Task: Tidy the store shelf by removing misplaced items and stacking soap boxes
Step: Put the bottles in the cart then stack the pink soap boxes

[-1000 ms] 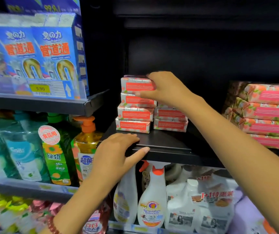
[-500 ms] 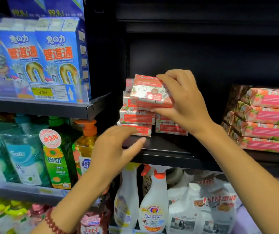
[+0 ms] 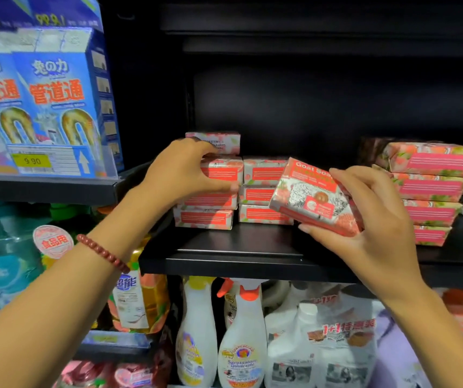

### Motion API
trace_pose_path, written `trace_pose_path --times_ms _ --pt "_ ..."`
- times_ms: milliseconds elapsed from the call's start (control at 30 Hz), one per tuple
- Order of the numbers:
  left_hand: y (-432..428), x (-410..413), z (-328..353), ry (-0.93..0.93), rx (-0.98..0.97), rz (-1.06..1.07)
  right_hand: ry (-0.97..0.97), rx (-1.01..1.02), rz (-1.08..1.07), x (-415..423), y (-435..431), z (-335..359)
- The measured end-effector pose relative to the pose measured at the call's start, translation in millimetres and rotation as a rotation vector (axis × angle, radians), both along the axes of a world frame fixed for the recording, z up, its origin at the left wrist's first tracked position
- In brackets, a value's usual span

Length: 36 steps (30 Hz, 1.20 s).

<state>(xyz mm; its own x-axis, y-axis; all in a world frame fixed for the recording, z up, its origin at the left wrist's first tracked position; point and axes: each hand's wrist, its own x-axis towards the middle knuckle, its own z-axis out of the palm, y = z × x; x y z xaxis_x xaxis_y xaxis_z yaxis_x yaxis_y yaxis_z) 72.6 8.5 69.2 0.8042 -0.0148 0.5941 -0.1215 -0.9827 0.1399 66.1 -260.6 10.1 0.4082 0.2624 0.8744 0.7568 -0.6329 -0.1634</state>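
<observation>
Two stacks of small red-and-white soap boxes [image 3: 262, 191] stand side by side on the black shelf [image 3: 241, 247]. My left hand [image 3: 179, 175] grips a box in the upper part of the left stack [image 3: 221, 172]. One more box [image 3: 219, 141] sits behind, at the top. My right hand [image 3: 370, 219] holds a tilted "Goat Soap" box [image 3: 308, 194] in the air, in front of and to the right of the stacks. A taller stack of pink soap boxes [image 3: 432, 189] stands at the right of the same shelf.
Blue drain-cleaner boxes [image 3: 53, 102] with a 9.90 price tag stand on the upper left shelf. Below are dish-soap bottles [image 3: 137, 301], white spray bottles [image 3: 241, 343] and jugs [image 3: 320, 348]. Bare shelf lies between the two soap groups.
My right hand lifted a soap box off the left stack and carried it rightward and down. My left hand rose from the shelf edge and took hold of the left stack.
</observation>
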Motion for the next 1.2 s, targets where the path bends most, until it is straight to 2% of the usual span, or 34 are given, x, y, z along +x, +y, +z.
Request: trace_pose_path --times_ms 100,400,667,833,1000,1200 --pt "1 4 0 0.044 0.039 -0.016 0.011 0.014 0.001 -4 -5 -6" --pt "-2 1 -2 0.023 0.026 -0.015 0.024 0.063 0.021 2 -7 -7" --pt "-9 -28 -16 -0.176 -0.002 -0.044 0.053 0.097 0.090 28 7 37" --pt "-22 -55 -35 -0.241 -0.060 -0.147 0.136 -0.004 0.083 56 32 72" --pt "-33 -62 -50 -0.214 -0.090 -0.214 0.336 -0.200 0.113 78 48 84" --pt "-36 -62 -58 -0.178 -0.124 -0.242 0.349 -0.185 0.129 75 50 77"
